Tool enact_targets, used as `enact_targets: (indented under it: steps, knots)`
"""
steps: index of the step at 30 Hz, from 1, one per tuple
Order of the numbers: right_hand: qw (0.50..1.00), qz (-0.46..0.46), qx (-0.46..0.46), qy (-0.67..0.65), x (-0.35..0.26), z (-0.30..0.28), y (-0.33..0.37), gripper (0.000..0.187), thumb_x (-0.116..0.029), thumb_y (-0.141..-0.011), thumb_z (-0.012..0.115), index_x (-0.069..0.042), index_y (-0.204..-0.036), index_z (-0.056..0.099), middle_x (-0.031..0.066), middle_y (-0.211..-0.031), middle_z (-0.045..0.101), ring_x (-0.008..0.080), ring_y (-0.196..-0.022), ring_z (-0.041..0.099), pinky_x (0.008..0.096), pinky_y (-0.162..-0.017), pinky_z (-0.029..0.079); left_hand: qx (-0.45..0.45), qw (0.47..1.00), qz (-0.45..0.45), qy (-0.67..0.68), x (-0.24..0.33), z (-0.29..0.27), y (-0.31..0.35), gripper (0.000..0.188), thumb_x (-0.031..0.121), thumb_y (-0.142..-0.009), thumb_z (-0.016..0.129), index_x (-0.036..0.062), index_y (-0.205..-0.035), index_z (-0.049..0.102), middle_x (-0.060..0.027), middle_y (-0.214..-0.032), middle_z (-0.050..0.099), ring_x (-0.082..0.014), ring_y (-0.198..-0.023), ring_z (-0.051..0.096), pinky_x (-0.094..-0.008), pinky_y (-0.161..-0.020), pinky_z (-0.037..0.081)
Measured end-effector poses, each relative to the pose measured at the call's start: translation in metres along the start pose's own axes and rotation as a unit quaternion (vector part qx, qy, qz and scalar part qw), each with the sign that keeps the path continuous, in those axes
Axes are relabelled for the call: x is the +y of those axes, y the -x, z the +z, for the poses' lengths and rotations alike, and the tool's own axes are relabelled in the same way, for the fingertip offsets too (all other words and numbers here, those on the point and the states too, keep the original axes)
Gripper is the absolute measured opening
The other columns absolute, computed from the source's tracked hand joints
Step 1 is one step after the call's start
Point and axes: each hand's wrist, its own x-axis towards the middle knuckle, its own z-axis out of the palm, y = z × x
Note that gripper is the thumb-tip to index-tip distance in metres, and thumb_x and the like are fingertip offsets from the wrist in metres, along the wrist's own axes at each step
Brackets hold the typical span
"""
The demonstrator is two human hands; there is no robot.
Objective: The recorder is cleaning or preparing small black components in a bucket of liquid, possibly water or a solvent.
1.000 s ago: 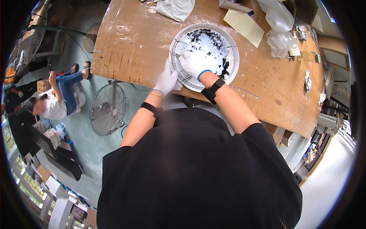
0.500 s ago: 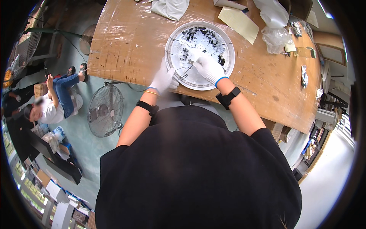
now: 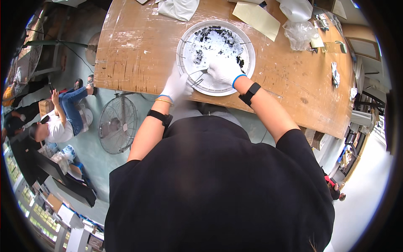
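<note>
I log the wooden table first, the largest surface, its near edge just beyond the person's body. On it, close to that edge, sits a round white basin. Black and white flakes are spread over its floor, densest on the far side, beyond the fingers. The gloved right hand reaches over the near right part of the basin, fingers bunched and bent inward; I cannot tell what, if anything, they grip. The gloved left hand is at the near left rim (whether pinching or merely resting, I cannot tell). Smallest: thin dark strands between the hands.
</note>
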Motion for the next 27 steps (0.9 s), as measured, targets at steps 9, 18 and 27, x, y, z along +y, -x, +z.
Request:
enact_targets:
  steps: [9,18,27]
  knots:
    - [0.996,0.040,-0.076,0.004,-0.004,-0.012,0.003,0.025,-0.028,-0.086,0.053,-0.006,-0.085,0.066,0.0190,-0.082,0.064,0.0361,-0.078,0.062,0.0448,-0.070,0.049,0.018,1.000,0.021,0.015,-0.001,0.001,0.003,0.056,0.005,-0.090,0.039,0.0131,-0.141,0.017,-0.0199,-0.098,0.060,-0.0211,-0.051,0.062,-0.0330,-0.043,0.054]
    - [1.000,0.005,-0.010,0.007,-0.018,0.008,-0.002,0.025,-0.028,-0.078,0.053,-0.010,-0.078,0.070,0.0181,-0.079,0.065,0.0365,-0.074,0.063,0.0501,-0.070,0.048,-0.005,0.996,0.085,-0.021,-0.012,-0.003,-0.005,0.065,0.015,-0.096,0.044,0.0203,-0.149,0.005,-0.0183,-0.097,0.061,-0.0215,-0.057,0.064,-0.0344,-0.047,0.057]
    - [0.987,0.130,-0.077,-0.049,-0.001,0.000,0.009,0.029,-0.029,-0.081,0.053,-0.006,-0.087,0.070,0.0206,-0.082,0.066,0.0348,-0.076,0.065,0.0430,-0.071,0.051,0.004,0.999,0.029,0.030,0.003,0.002,0.008,0.054,0.010,-0.092,0.040,0.0129,-0.141,0.018,-0.0173,-0.092,0.061,-0.0201,-0.053,0.063,-0.0318,-0.044,0.054]
